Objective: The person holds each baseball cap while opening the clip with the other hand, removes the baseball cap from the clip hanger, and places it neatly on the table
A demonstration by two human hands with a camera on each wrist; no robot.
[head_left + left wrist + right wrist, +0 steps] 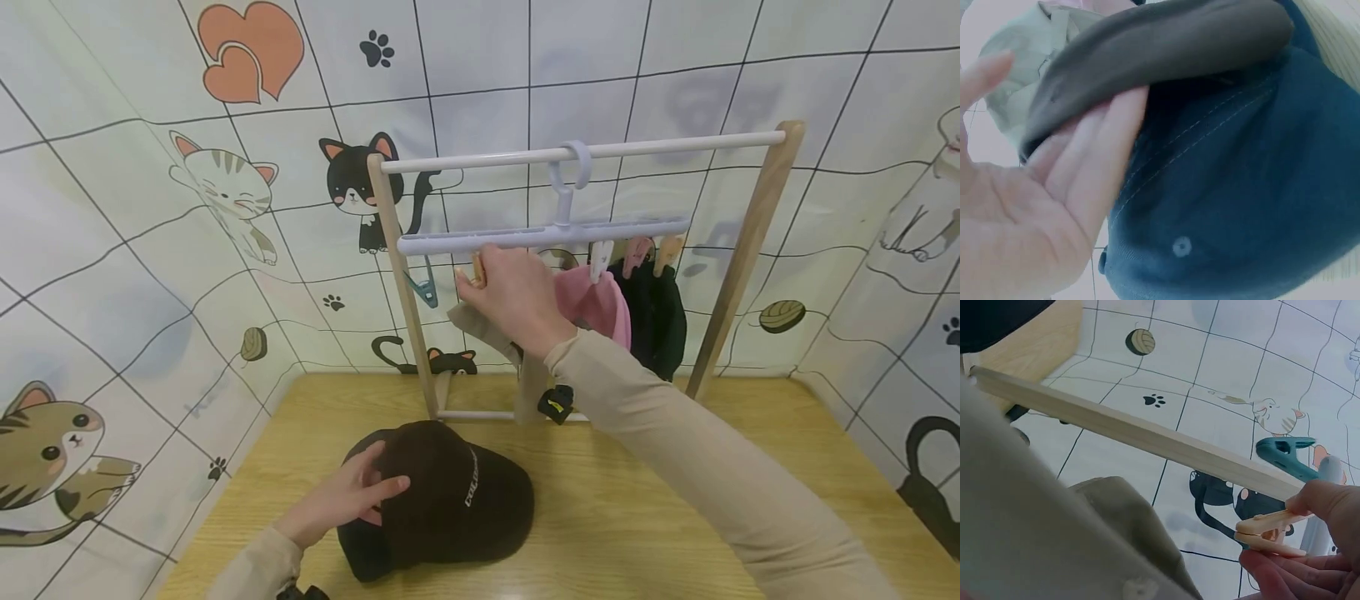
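Note:
My right hand (517, 296) is just below the left half of the lavender hanger (480, 242). Between thumb and fingers it pinches a pale orange clothespin (1269, 532). A beige cap (1132, 515) hangs beneath that hand; the sleeve hides how it is held up. Low on the left, my left hand (348, 492) touches a dark brown cap (431, 483) with white lettering. Its straight fingers slip under the brown edge, while the thumb (988, 78) stands apart. Dark blue cap fabric (1235, 181) with an eyelet lies against the brown; whether these are two caps cannot be told.
The hanger hooks over the white rail of a wooden rack (746, 258). A teal clothespin (426, 292) dangles at its left end. Pink (592, 300) and black (652, 317) caps hang at the right from white, pink and orange clothespins. Below is a wooden table (637, 517).

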